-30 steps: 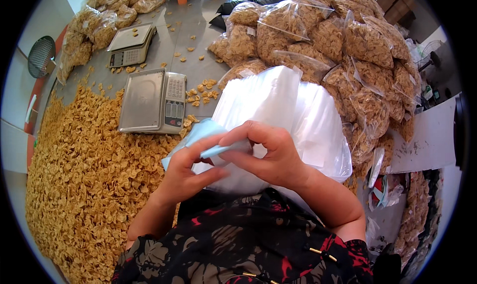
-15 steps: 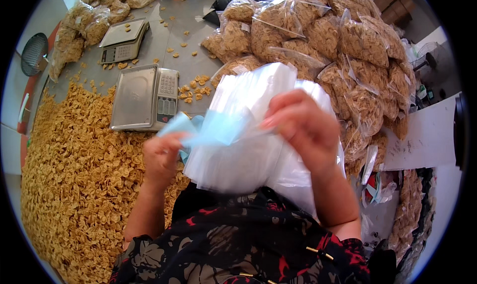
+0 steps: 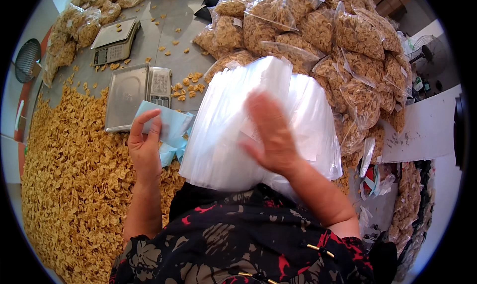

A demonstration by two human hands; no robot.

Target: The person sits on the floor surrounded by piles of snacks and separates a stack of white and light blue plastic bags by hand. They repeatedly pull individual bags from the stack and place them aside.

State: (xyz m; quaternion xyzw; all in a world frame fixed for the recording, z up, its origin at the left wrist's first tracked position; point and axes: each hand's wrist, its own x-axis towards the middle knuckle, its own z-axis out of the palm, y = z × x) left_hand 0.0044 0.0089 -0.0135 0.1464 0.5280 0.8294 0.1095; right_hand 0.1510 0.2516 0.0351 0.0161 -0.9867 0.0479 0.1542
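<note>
Fingers (image 3: 153, 113) of the left hand (image 3: 144, 152) appear to pinch a light-blue, thin, flat sheet (image 3: 173, 121) beside a rectangular metal-topped scale (image 3: 128, 93). Right hand (image 3: 274, 140) shows fingers extended, thumb apart, over a fanned stack of clear plastic bags (image 3: 211, 135), placed near the body presumably for easy reach. Motion blur obscures whether this hand touches the stack. Sheet and left hand hide the scale's near right corner.
</note>
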